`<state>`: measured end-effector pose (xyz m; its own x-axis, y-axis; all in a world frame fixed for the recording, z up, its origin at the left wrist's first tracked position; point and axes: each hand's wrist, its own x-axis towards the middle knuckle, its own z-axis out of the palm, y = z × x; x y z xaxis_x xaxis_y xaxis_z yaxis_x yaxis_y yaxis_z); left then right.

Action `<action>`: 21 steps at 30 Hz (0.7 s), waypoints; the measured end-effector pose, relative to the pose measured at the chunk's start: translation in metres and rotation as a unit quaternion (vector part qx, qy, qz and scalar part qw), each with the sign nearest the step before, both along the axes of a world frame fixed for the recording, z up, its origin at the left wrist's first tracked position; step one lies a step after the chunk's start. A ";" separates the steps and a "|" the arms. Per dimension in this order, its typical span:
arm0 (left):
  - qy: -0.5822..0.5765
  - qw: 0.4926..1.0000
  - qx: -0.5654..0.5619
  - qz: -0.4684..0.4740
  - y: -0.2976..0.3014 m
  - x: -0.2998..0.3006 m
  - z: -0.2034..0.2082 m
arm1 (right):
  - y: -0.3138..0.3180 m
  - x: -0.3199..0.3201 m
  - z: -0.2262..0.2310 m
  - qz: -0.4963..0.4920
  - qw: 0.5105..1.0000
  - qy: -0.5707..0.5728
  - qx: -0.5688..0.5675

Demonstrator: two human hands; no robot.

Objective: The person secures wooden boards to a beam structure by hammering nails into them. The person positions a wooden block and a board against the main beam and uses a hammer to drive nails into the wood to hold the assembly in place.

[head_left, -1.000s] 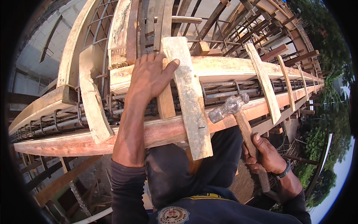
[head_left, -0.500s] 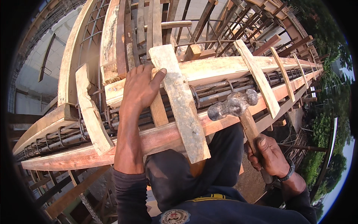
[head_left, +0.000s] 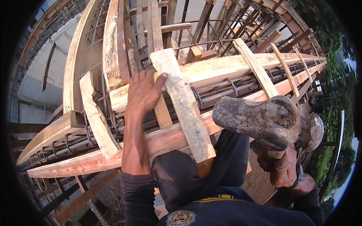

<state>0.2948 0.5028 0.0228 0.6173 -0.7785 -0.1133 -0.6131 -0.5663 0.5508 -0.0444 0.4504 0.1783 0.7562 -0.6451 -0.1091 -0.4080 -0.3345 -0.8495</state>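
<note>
My left hand (head_left: 143,90) grips the far wooden board (head_left: 211,69), its fingers bent over the far edge and their tips hidden. Its thumb touches the left edge of a short, weathered plank (head_left: 184,109) that lies across both long boards. Under that hand, a narrow tan wooden strip (head_left: 163,113) also spans the gap. On the right, my right hand (head_left: 283,165) is closed round the handle of a hammer (head_left: 264,120). The worn steel head is raised close to the camera, hiding most of the handle and part of the near board (head_left: 158,143).
Steel reinforcing bars (head_left: 222,92) run between the long boards. A rough-edged crosspiece (head_left: 96,116) lies to the left, and another crosspiece (head_left: 256,67) to the right. Timber framing (head_left: 226,26) fills the background. My knees (head_left: 177,177) are below the near board.
My right hand has raised the hammer toward the camera and slightly right, so its head looks much larger. My left hand stays at the same place on the board; the view has shifted slightly.
</note>
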 end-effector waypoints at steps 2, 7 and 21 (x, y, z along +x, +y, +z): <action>-0.008 1.000 -0.002 -0.001 0.004 0.003 0.004 | -0.006 -0.003 -0.017 0.048 0.997 0.042 0.040; -0.019 1.000 -0.014 -0.007 0.002 0.002 -0.003 | -0.031 -0.081 -0.072 0.058 0.983 0.078 -0.154; -0.024 1.000 -0.003 0.005 0.006 0.006 -0.009 | -0.082 -0.073 -0.094 0.260 0.863 0.207 -0.379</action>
